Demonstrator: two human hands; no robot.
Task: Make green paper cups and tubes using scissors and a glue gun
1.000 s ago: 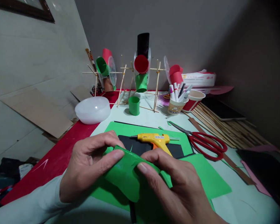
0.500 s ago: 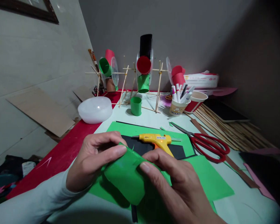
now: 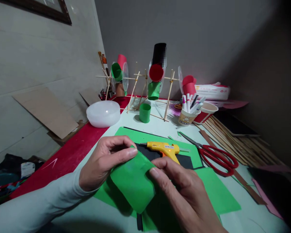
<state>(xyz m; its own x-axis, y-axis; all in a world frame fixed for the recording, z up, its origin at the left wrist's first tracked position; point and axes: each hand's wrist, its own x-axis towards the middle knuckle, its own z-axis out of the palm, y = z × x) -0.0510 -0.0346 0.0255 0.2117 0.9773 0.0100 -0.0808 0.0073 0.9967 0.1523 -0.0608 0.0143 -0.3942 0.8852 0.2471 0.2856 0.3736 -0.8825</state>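
Note:
A piece of green paper [image 3: 135, 181], bent over along its top edge, is pinched between both hands above the table. My left hand [image 3: 109, 160] grips its upper left corner with thumb and fingers. My right hand [image 3: 179, 186] has thumb and forefinger closed on its upper right part. Just beyond the fingers lies a yellow hot glue gun [image 3: 163, 147], its nozzle to the left, on black and green sheets. More green sheets [image 3: 217, 191] spread beneath and to the right of my hands.
Red-handled scissors [image 3: 218, 160] lie at right. Behind stand a small green paper tube [image 3: 145, 113], a stick frame [image 3: 169, 94] carrying wheels with coloured tubes, and a marker cup [image 3: 188, 116]. A translucent round container [image 3: 103, 114] sits at left, wooden sticks [image 3: 229, 139] at right.
The view has shifted slightly, so most things appear a little further right. Both hands keep their pinch on the green paper, which is tilted a bit more.

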